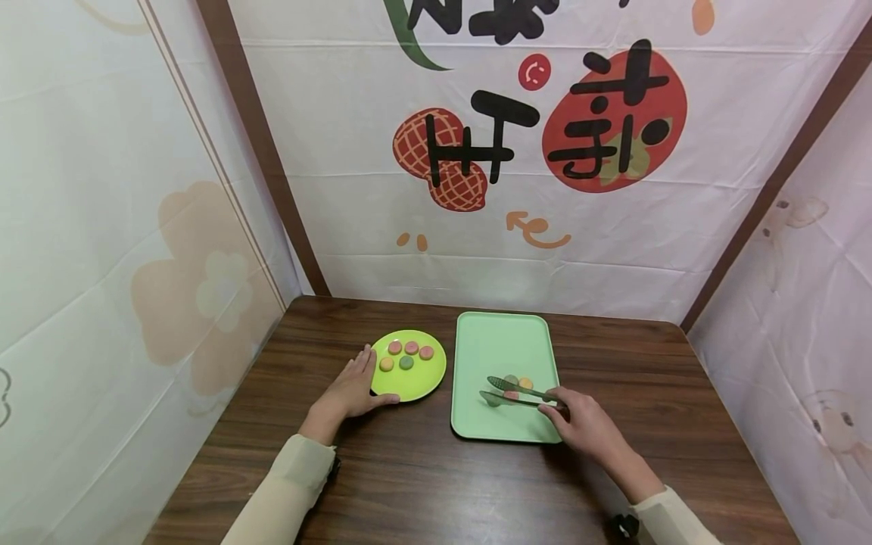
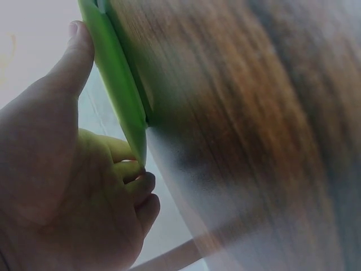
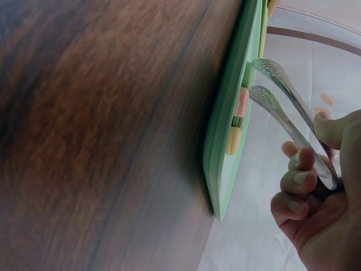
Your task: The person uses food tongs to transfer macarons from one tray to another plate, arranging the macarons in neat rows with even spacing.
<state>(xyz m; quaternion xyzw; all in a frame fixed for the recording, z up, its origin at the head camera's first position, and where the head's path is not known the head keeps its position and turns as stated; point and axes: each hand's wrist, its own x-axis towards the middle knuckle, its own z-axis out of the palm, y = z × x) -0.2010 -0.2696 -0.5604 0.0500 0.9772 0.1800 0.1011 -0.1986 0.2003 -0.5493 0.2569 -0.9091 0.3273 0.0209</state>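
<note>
At the left, a yellow-green round plate (image 1: 425, 384) carries pink macarons (image 1: 412, 348), a yellow macaron (image 1: 386, 364) and a green macaron (image 1: 406, 362). My left hand (image 1: 351, 386) rests against the plate's left edge, thumb and fingers spread along the rim. My right hand (image 1: 579, 420) holds metal tongs (image 3: 285, 121) with perforated tips, their arms apart. The tips hover over the pale green tray (image 1: 506, 341), among green, yellow and pink macarons. In the right wrist view, a pink macaron (image 3: 241, 102) and a yellow macaron (image 3: 233, 140) show near them; the tongs partly cover others.
Plate and tray stand side by side on a dark wooden table (image 1: 422, 484), a narrow gap between them. Printed white cloth walls (image 1: 354, 250) rise behind the table and at both sides.
</note>
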